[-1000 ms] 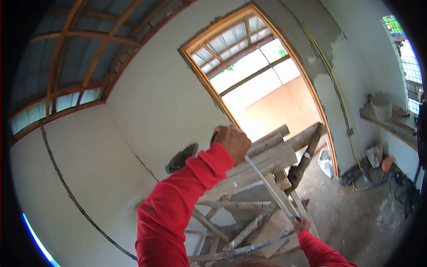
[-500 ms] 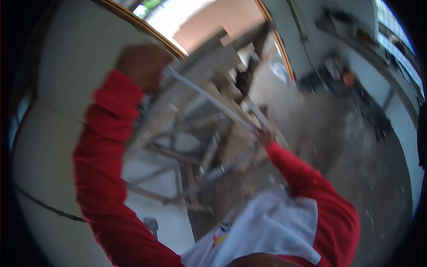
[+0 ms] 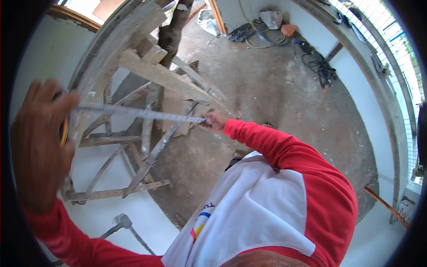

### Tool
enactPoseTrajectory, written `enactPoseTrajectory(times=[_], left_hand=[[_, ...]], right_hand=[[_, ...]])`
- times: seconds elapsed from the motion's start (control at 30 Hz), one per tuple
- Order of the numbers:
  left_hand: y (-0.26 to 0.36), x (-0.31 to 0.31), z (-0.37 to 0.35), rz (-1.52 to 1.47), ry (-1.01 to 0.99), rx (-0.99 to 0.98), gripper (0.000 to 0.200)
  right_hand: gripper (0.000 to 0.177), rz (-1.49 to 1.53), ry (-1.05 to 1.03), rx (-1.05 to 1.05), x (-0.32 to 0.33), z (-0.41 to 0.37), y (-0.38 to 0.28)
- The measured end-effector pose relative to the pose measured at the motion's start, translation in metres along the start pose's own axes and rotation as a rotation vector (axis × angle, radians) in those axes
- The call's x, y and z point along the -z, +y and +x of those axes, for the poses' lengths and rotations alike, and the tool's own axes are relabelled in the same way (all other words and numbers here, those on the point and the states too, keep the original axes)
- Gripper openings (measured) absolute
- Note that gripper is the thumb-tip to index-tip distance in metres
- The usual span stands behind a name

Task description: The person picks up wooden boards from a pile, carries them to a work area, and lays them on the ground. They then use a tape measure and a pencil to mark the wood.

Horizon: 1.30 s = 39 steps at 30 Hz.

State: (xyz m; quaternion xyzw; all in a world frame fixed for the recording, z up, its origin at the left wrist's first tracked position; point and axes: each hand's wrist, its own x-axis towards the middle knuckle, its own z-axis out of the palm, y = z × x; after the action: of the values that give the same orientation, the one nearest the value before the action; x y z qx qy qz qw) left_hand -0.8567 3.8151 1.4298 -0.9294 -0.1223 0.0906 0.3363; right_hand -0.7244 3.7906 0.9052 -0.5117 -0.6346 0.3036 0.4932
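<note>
The silvery blade of a tape measure (image 3: 142,113) stretches between my hands, almost level in the view. My left hand (image 3: 41,138), large and close at the left edge, is curled around the tape's case; only a sliver of yellow and black shows between the fingers. At the blade's other end, my right hand (image 3: 215,122) pinches the tip. Behind the tape stands a rough wooden trestle (image 3: 153,153) with mortar-stained legs and braces. A pale board (image 3: 164,79) slants across its upper part.
A bag (image 3: 271,20), an orange-red lump (image 3: 288,30) and dark cables (image 3: 319,71) lie along the far wall. A ledge (image 3: 369,58) runs beneath the grilled window at right. A brown rod (image 3: 387,206) leans at lower right. The concrete floor (image 3: 284,102) is stained.
The view has turned and sharpened. In it, my left hand has shifted left and down, my right hand to the left. The tape went from steeply slanted to nearly level.
</note>
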Motion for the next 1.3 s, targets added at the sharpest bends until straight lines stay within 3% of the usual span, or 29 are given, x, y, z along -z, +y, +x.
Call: enactPoseTrajectory(times=[0.07,0.13,0.27,0.37,0.47,0.53,0.57,0.63,0.7,0.77,0.9,1.0,1.1,1.2,1.3], left_hand=[[0.022,0.004,-0.004,-0.007,-0.116,0.203,0.044],[0.040,-0.003,0.000,-0.045,-0.246,0.364,0.039],[0.073,-0.010,0.048,-0.158,-0.397,0.421,0.039],[0.078,0.001,0.091,-0.253,-0.420,0.494,0.040],[0.066,0.017,0.104,-0.360,-0.378,0.601,0.042],[0.060,0.018,0.102,-0.480,-0.250,0.633,0.046],[0.060,0.010,0.097,-0.536,-0.285,0.599,0.049],[0.077,-0.026,0.094,-0.651,-0.356,0.529,0.055],[0.117,-0.057,0.131,-0.816,-0.683,0.751,0.061],[0.159,-0.117,0.138,-1.132,-0.783,0.797,0.067],[0.237,-0.211,0.174,-1.350,-0.900,0.689,0.062],[0.283,-0.291,0.174,-1.679,-1.084,0.676,0.056],[0.307,-0.351,0.193,-1.779,-1.162,0.531,0.052],[0.306,-0.378,0.234,-1.896,-1.125,0.585,0.049],[0.318,-0.404,0.262,-2.202,-0.823,0.803,0.048]], right_hand=[[0.018,-0.037,-0.026,-0.055,0.015,-0.017,0.009],[0.017,-0.179,-0.299,-0.071,0.024,-0.030,0.044],[0.014,-0.181,-0.661,-0.111,0.048,-0.062,0.108],[0.014,-0.305,-0.770,0.055,0.113,-0.076,0.124],[0.014,-0.194,-0.596,-0.027,0.206,-0.090,0.145],[0.014,-0.358,-0.535,-0.069,0.280,-0.092,0.164],[0.012,-0.423,-0.531,-0.080,0.313,-0.093,0.179],[0.011,-0.540,-0.570,-0.098,0.369,-0.092,0.200],[0.011,-0.646,-0.651,-0.108,0.415,-0.079,0.205],[0.011,-0.679,-0.590,-0.174,0.443,-0.063,0.204],[0.011,-0.751,-0.549,-0.155,0.489,-0.040,0.240],[0.012,-0.870,-0.715,-0.322,0.528,0.005,0.260],[0.013,-0.885,-0.896,-0.283,0.535,0.066,0.293],[0.008,-0.722,-0.887,-0.051,0.506,0.157,0.259],[0.006,-0.723,-0.942,0.216,0.444,0.238,0.241]])
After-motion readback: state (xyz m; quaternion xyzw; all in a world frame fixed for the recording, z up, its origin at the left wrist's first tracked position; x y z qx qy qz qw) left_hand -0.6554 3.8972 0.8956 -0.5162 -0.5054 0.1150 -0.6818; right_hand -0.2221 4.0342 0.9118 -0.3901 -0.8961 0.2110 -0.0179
